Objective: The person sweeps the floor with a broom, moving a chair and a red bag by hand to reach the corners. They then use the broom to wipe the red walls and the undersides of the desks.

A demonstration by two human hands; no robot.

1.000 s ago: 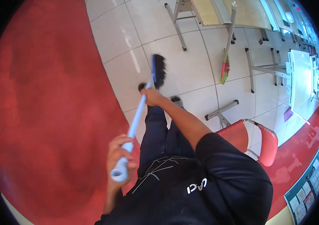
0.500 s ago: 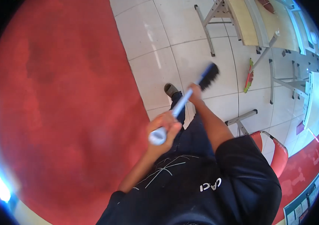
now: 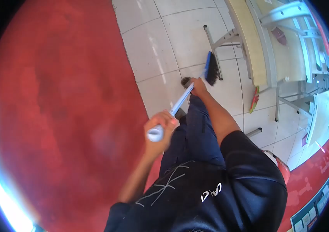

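A broom with a pale handle (image 3: pixel 180 103), blue head and dark bristles (image 3: pixel 212 72) slants away in front of my body. My left hand (image 3: pixel 162 124) is wrapped around the handle close to its hollow upper end. Lower down, my right hand (image 3: pixel 199 87) grips the handle just short of the broom head. The bristles are over the tiled floor, overlapping a metal table leg (image 3: pixel 215 58) in this view. Part of my shoe (image 3: pixel 185 81) shows beside the right hand.
To the right stands a table with a pale wooden top (image 3: pixel 246 46); more metal-legged tables stand beyond. A red and green object (image 3: pixel 254 100) lies on the floor under the table edge. A red chair (image 3: pixel 283 170) is by my right side. A red surface (image 3: pixel 68 100) fills the left.
The broom head has swung up and slightly left, with the right hand moving the same way. My left hand has shifted slightly left. The tables now appear nearer.
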